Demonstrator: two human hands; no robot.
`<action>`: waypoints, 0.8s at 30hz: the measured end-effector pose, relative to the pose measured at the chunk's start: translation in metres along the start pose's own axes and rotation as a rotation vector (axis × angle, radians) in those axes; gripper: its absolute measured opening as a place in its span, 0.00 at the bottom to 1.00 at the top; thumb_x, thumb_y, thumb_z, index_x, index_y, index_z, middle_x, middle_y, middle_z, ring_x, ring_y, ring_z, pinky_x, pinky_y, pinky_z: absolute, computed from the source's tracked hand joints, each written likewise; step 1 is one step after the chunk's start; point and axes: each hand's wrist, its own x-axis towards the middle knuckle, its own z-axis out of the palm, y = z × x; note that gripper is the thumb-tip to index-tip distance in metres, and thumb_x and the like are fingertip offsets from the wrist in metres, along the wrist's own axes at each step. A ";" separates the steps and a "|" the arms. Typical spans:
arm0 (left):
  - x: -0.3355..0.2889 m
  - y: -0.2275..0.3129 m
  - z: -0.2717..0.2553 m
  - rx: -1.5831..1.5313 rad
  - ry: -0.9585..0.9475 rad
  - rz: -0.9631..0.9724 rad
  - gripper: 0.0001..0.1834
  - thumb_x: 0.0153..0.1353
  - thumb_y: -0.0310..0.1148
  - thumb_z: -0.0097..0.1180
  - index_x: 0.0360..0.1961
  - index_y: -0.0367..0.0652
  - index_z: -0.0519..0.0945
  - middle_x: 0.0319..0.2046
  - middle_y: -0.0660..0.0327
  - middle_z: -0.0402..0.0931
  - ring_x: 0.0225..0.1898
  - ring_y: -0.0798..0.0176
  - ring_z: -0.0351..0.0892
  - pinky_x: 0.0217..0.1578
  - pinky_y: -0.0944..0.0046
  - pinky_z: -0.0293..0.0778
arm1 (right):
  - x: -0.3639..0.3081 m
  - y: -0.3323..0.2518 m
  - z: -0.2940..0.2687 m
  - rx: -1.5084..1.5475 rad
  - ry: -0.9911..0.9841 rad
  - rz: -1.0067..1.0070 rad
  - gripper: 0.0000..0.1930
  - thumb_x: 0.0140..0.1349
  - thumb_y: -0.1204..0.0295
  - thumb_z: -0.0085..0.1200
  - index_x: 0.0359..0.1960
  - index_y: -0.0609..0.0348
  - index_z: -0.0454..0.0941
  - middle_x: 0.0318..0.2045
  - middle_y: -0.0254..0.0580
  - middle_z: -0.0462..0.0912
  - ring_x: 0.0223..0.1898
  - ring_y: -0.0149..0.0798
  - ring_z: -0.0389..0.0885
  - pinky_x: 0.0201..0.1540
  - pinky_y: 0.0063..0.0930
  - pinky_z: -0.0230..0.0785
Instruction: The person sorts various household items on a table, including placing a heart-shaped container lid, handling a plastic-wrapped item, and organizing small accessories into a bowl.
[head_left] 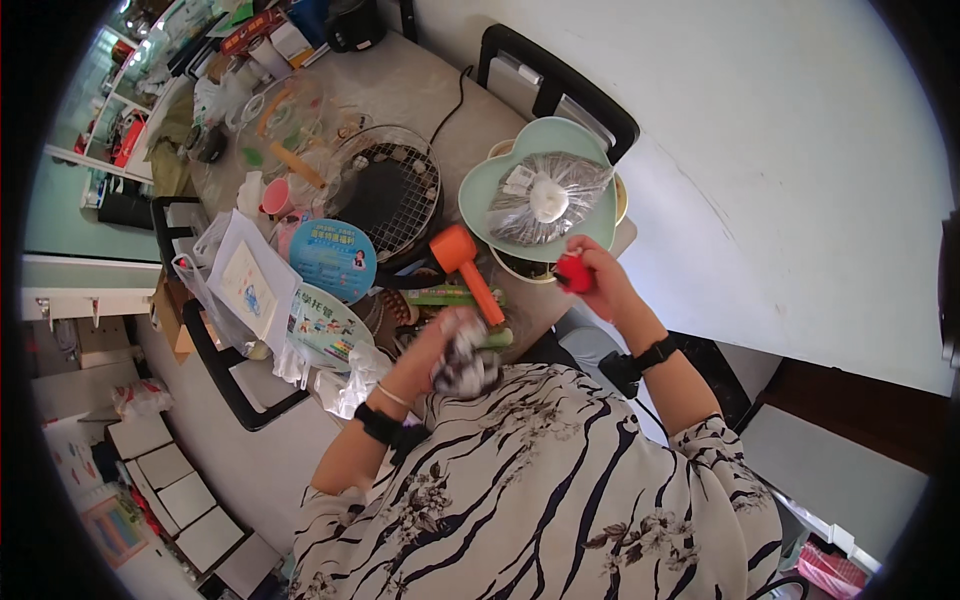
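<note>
Clutter covers the worktop (425, 75); by its near edge, the left grip (445, 338) clamps a blurred bundle (468, 366); toward its right corner, the right grip (598, 283) clamps a red thing (573, 272) near the tray (476, 195).

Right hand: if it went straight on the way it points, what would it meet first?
Most likely the pale green tray bearing the plastic bag; depth is unclear, so the right hand might pass above it.

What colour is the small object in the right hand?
Mostly red: the small object in the right hand shows best in the head view.
</note>
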 end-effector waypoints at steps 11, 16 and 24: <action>-0.001 -0.048 -0.031 0.775 -0.045 0.184 0.21 0.65 0.50 0.51 0.41 0.41 0.79 0.29 0.66 0.75 0.32 0.76 0.72 0.34 0.73 0.68 | 0.030 -0.033 -0.106 -0.497 0.668 -0.156 0.16 0.61 0.58 0.53 0.43 0.56 0.75 0.21 0.28 0.73 0.18 0.24 0.68 0.17 0.19 0.60; 0.025 0.011 0.017 0.145 0.165 0.075 0.23 0.65 0.49 0.50 0.41 0.36 0.80 0.34 0.63 0.77 0.30 0.73 0.73 0.34 0.70 0.70 | 0.064 -0.046 -0.130 -0.638 0.592 -0.049 0.18 0.62 0.59 0.52 0.45 0.60 0.75 0.23 0.33 0.75 0.20 0.26 0.71 0.19 0.21 0.61; 0.113 0.022 0.028 0.414 0.192 0.148 0.21 0.56 0.37 0.61 0.46 0.35 0.76 0.34 0.60 0.77 0.31 0.67 0.77 0.31 0.68 0.73 | 0.078 -0.058 -0.122 -0.840 0.498 0.043 0.17 0.63 0.61 0.47 0.40 0.65 0.77 0.24 0.36 0.77 0.23 0.29 0.72 0.26 0.25 0.64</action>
